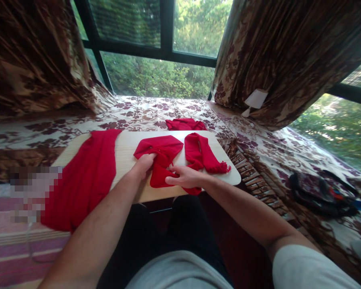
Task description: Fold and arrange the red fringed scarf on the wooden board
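Hands point(145, 165) point(186, 177) apart on red cloth point(161, 143) — grips unclear, pale wooden table point(125, 150), floral curtains point(258, 44), leafy window point(153, 74)

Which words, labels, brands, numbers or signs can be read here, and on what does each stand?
None can be read.
The fringed red scarf and the red cloth at the person's hands show no visible lettering.
The dark bag at the right is too blurred to tell whether it bears any.
The pixelated patch at the left hides whatever might be there.
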